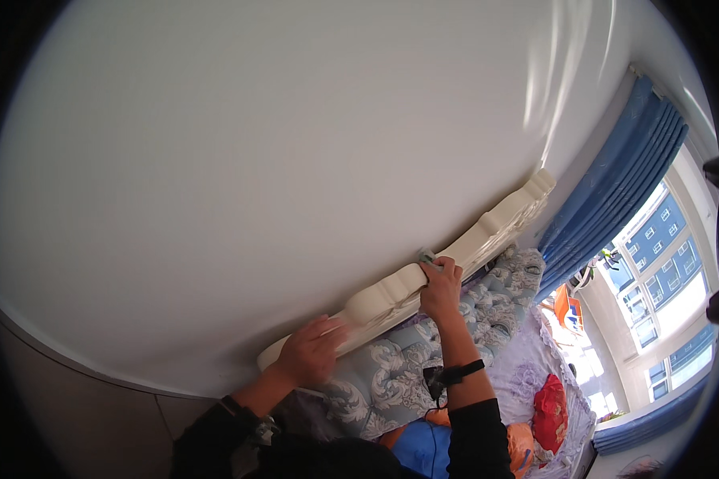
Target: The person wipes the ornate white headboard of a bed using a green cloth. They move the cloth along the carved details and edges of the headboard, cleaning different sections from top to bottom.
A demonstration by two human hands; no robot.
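A cream carved headboard point(389, 294) runs diagonally along the wall, its top edge curved and scalloped. My right hand point(442, 290) is at the middle of that edge, gripping a small grey-green cloth point(426, 256) whose end pokes out beyond the fingers on the wall side. Lower down, my left hand point(314, 347) is over the headboard's near end, slightly blurred, with fingers extended and nothing seen in it. Whether its palm touches the surface I cannot tell. Below both hands leans a grey-blue tufted panel point(374, 371) with a white leaf pattern.
The white wall point(245, 179) rises right behind the headboard. A bed with a lilac ruffled cover point(518, 365) holds a red cushion point(550, 413) and a blue-and-orange bag point(422, 449). A dark cable hangs by my right wrist. Blue curtains point(617, 167) frame the window at right.
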